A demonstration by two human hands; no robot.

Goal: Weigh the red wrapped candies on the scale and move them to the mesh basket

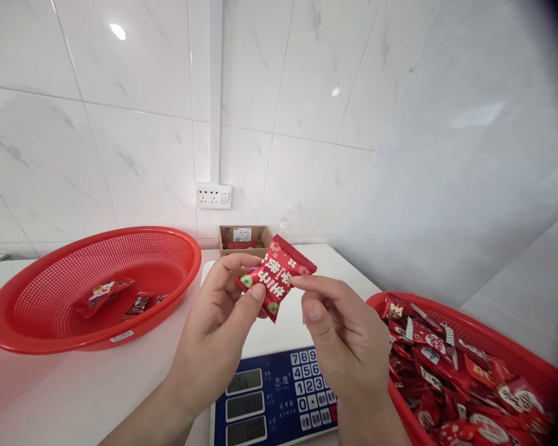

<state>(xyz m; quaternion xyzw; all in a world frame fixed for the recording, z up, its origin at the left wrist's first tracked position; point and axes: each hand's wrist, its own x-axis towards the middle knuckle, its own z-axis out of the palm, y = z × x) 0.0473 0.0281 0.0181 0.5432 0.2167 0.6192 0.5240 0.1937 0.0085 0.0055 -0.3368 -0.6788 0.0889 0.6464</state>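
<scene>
Left hand (218,337): pinches red packet (276,269) between thumb on the printed front and fingers behind; grip closed on the near left part.
Right hand (348,334): touches packet's right side with the index fingertip; grip loosely parted, with hold of nothing, thumb just below and apart from packet.
Packet: raised above scale (279,427), in the middle of the scene; held slantwise, with one crimped end toward the far right; marked with flowers and white lettering.
Scale: sits on white bench (121,396) at near middle, partly hidden behind the hands; fitted with a blue panel, number keys (307,387) to the right and three displays (245,406) to the left, with digits too faint to read surely.
Left basket (28,339): stands on bench, well apart from both hands; red, with perforated wall and a few packets inside.
Right basket (506,344): lies at near right, to the right of the right hand; red, heaped with mostly red packets.
Box (244,252): stands at far middle, beyond packet; cardboard, with white label and red things inside.
Wall (134,155): rises on the far side; tiled white, with socket (214,196) above box, to the left.
</scene>
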